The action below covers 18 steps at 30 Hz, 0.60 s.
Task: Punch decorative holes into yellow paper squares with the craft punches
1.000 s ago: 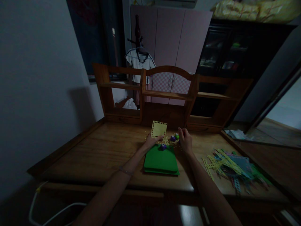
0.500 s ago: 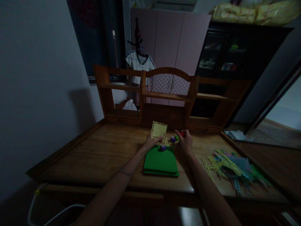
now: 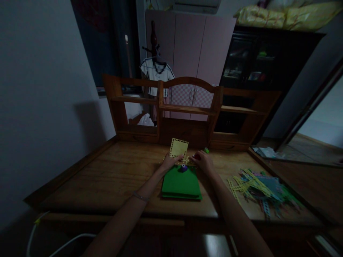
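My left hand (image 3: 169, 162) pinches the lower edge of a square yellow paper (image 3: 179, 147), which stands tilted up with small punched holes along its border. In my right hand (image 3: 205, 163), the fingers are closed around a small red craft punch (image 3: 197, 156), partly hidden by them. A purple craft punch (image 3: 184, 167) rests at the back edge of a stack of green sheets (image 3: 180, 182). Just beyond my right hand is a green craft punch (image 3: 206, 150). Small yellow paper bits (image 3: 185, 160) lie scattered between my hands.
A heap of punched paper strips (image 3: 257, 187), yellow, blue and green, lies on the right of the wooden desk (image 3: 107, 175). A wooden shelf unit (image 3: 184, 110) stands along the desk's back edge. A white cable (image 3: 72, 240) hangs at the lower left.
My right hand has moved left with the red punch, closer to the yellow paper. The green punch now shows behind that hand, farther right than before. My left hand keeps its hold.
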Each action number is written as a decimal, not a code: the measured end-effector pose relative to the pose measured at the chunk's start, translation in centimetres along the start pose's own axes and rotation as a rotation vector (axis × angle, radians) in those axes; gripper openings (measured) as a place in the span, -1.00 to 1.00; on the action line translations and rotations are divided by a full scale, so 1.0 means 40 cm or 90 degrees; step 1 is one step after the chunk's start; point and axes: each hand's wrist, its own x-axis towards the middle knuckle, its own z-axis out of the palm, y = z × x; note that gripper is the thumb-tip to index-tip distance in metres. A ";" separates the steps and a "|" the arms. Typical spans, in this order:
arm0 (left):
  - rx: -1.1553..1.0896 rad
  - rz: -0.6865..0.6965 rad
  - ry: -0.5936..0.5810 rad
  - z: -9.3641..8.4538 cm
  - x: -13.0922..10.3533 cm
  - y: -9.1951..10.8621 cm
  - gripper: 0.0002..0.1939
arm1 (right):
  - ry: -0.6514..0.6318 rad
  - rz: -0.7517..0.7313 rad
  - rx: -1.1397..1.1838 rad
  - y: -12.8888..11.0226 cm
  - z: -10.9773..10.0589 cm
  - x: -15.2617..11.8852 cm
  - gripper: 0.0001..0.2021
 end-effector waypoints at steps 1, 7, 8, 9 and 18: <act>0.001 -0.003 0.000 0.000 0.000 0.001 -0.56 | -0.011 -0.017 -0.012 -0.002 0.001 -0.001 -0.62; 0.012 -0.008 0.006 0.001 -0.001 0.001 -0.56 | -0.122 -0.135 -0.046 -0.035 0.006 -0.010 -0.76; 0.020 -0.007 0.007 0.000 -0.001 0.002 -0.56 | -0.139 -0.144 -0.054 -0.043 0.009 -0.012 -0.78; 0.029 -0.006 0.007 0.000 -0.001 0.004 -0.56 | -0.151 -0.148 -0.063 -0.051 0.012 -0.014 -0.78; 0.036 -0.003 0.006 -0.009 0.001 0.015 -0.48 | 0.093 0.007 0.060 -0.037 -0.025 0.004 -0.66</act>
